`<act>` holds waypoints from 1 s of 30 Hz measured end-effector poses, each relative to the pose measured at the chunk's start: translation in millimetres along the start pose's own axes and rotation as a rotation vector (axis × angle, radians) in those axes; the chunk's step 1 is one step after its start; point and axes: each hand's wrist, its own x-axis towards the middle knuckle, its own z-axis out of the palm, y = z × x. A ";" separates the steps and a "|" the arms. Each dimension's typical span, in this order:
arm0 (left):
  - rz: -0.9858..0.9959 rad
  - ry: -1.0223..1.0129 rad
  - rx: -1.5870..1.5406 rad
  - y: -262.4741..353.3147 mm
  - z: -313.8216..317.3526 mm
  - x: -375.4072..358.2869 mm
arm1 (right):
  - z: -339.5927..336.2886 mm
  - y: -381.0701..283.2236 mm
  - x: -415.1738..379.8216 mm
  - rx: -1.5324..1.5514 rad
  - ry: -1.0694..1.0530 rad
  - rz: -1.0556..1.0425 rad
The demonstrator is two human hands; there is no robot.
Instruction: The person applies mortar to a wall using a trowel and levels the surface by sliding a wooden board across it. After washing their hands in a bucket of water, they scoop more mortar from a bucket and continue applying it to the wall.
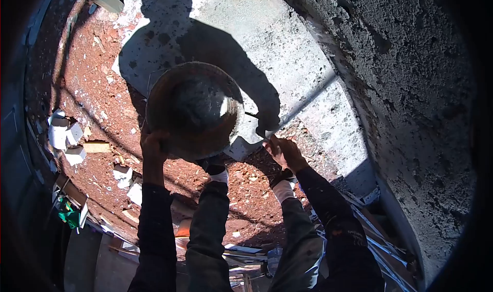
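A round bucket (154,104) with a worn, dirty rim is in the middle of the head view, its mouth facing me. Its inside is mostly shaded, with grey residue at the bottom and a bright sunlit patch on the right. My left hand (153,145) is closed on the bucket's near left edge. Right of the bucket, my right hand (285,153) is closed around a small hand tool (267,134). Only a short pale part of the tool shows by the fingers, so I cannot make out its kind. My right hand is apart from the bucket.
A pale concrete slab (308,76) carries my shadow. A rough grey wall (411,112) rises on the right. Reddish rubble ground (97,107) holds broken white pieces (67,135) and a wood scrap (96,147). Long thin strips (377,235) lie at lower right.
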 end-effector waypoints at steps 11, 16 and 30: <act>0.003 -0.001 0.096 12.5 1.2 10.5 | -171.1 78.8 222.7 -0.102 0.463 0.205; 0.066 0.015 0.130 14.8 26.8 5.7 | -180.4 52.9 212.0 -0.222 0.552 0.228; 0.033 0.015 0.321 47.0 90.8 44.1 | -180.3 -6.1 130.3 -0.189 0.661 0.004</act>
